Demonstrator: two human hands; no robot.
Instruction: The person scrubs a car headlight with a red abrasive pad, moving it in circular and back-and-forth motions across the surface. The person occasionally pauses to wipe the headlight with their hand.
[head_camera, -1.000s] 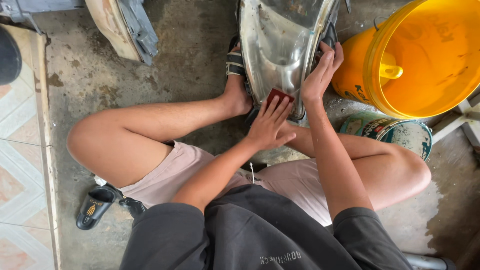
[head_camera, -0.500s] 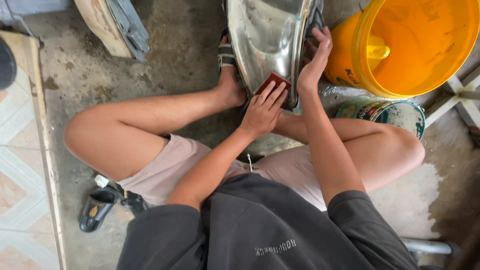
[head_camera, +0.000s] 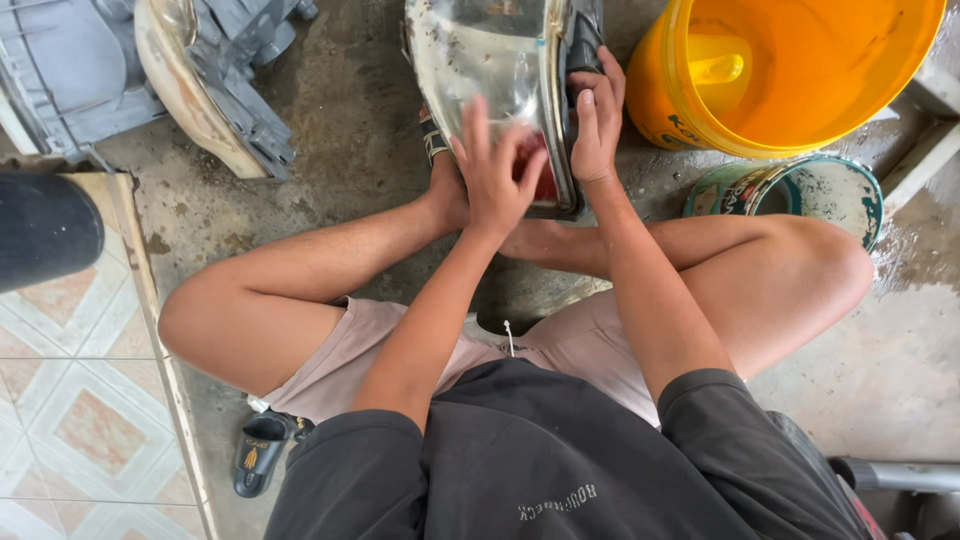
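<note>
I take the headlight (head_camera: 490, 70) as my landmark: it stands on the wet concrete floor (head_camera: 900, 360) between my feet, its clear lens facing up at me so the whole face is within reach. My left hand (head_camera: 497, 175) lies flat on the lower part of the lens, fingers spread apart and pressing a small red pad, probably abrasive paper, against the plastic; only a corner of the red pad (head_camera: 543, 182) shows under my palm. My right hand (head_camera: 594, 120) grips the headlight's right edge, fingers together and wrapped onto the dark housing, which I judge braces the unit against the push of the other hand. Right of the headlight an orange bucket (head_camera: 800, 70) sits close by, and just below the bucket lies a paint can (head_camera: 800, 190) on its side. Well left of the headlight a second grey lamp housing (head_camera: 200, 80) rests on the floor. A black sandal (head_camera: 258, 455) lies near my left thigh.
</note>
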